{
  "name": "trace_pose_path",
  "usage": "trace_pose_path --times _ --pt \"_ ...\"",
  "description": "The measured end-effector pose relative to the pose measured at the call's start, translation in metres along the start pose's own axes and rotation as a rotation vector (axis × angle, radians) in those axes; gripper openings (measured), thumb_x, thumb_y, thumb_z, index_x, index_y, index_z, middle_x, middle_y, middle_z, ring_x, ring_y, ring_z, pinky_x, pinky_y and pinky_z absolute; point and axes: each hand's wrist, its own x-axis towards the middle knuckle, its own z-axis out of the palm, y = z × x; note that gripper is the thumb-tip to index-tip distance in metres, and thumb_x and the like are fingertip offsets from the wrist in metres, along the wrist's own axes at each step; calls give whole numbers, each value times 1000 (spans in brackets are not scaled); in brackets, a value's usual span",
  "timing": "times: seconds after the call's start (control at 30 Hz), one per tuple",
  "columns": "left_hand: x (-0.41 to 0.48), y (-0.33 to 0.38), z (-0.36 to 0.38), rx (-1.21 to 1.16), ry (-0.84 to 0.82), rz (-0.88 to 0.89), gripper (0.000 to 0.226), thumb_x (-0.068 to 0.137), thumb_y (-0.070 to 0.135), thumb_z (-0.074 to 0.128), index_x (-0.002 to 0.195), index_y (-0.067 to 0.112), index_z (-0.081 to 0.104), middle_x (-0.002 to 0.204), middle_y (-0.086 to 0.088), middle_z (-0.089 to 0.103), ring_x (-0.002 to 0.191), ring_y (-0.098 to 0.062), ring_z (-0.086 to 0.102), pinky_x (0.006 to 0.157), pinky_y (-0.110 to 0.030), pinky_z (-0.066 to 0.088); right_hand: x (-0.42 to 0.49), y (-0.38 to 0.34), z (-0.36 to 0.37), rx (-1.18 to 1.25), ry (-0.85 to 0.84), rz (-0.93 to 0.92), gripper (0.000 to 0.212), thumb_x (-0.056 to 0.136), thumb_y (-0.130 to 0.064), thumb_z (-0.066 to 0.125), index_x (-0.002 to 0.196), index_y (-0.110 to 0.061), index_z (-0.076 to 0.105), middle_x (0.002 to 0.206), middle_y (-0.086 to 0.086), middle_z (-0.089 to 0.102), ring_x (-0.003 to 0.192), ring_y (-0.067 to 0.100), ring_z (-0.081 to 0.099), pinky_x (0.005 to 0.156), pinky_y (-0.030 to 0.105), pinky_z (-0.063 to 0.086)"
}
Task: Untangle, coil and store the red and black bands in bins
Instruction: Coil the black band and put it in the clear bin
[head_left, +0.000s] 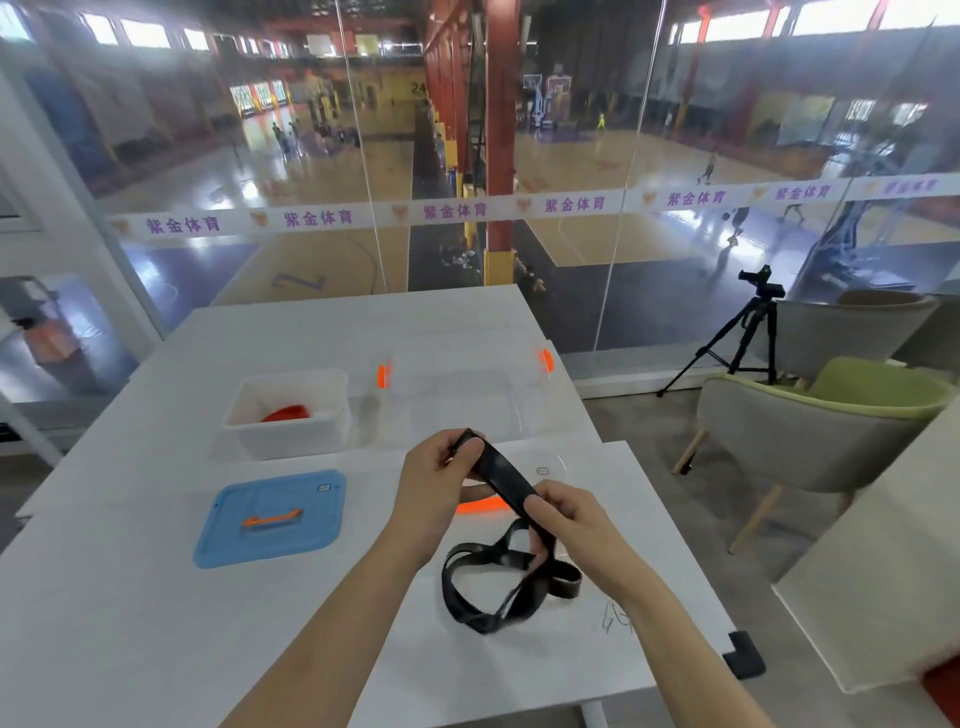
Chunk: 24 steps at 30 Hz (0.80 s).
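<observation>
A black band (503, 479) stretches flat between my two hands above the white table (130, 623). My left hand (439, 475) pinches its upper end, and my right hand (563, 519) grips it lower down. Below my right hand the band's remaining length hangs down and lies in loose loops on the table. The red band (287, 413) lies inside the small white bin (288, 410) at the back left. A clear bin (462, 384) with orange latches stands to the right of the white bin.
A blue lid (272, 517) with an orange handle lies flat on the left. A clear lid with an orange handle (480, 505) sits under my hands. Chairs (810, 421) and a tripod (748, 332) stand right of the table. A glass wall rises behind.
</observation>
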Motion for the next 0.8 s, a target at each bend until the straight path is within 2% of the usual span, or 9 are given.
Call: trace_pose_path --times 0.1,0.23,0.3,0.37,0.47,0.57,0.67,0.8 --pt "-3 -1 -4 -31 -16 -12 13 102 10 59 100 2 70 79 -4 73 79 -20 75 70 -34 63 -2 8 1 84 -29 19 25 108 -18 57 84 -18 67 72 16 67 62 27 60 69 40 52" --pt "-2 -6 -13 -28 -14 -43 14 101 10 61 113 7 69 93 -16 70 86 -25 75 75 -36 63 -1 11 5 91 10 -15 23 104 -25 58 83 -19 66 66 13 63 59 26 56 70 43 48" --pt "-2 -11 -16 -5 -29 -60 23 102 14 61 125 16 66 100 -23 69 87 -27 74 76 -36 63 0 6 4 101 52 -40 22 101 -29 58 83 -18 66 64 10 58 57 25 52 64 40 48" --pt "-2 -15 -17 -58 -4 -95 27 101 19 64 129 18 64 101 -23 71 86 -27 72 77 -34 62 2 3 4 78 84 -49 22 104 -25 58 86 -17 69 63 8 58 56 24 51 58 34 47" --pt "-2 -17 -14 -184 37 -149 29 99 25 67 124 10 66 106 -17 75 89 -27 73 81 -32 61 5 4 7 28 132 -23 19 107 -17 59 94 -9 71 62 6 61 53 20 50 57 33 47" --pt "-4 -19 -12 -144 29 -126 29 99 30 66 118 8 71 111 -15 76 102 -30 74 86 -32 60 5 7 11 1 164 8 18 105 -17 61 94 -8 73 61 6 63 49 16 49 52 28 46" --pt "-7 -20 -9 -118 5 -110 29 101 32 63 118 11 73 111 -9 78 106 -24 74 90 -36 59 3 9 13 -9 198 14 19 105 -17 62 92 -9 73 61 6 64 49 15 49 51 26 46" --pt "-8 -22 -6 -62 -5 -99 22 99 20 66 119 12 70 108 -6 79 105 -22 75 90 -39 61 3 11 18 -15 208 23 17 104 -19 63 93 -12 73 61 5 66 48 16 52 48 26 47"
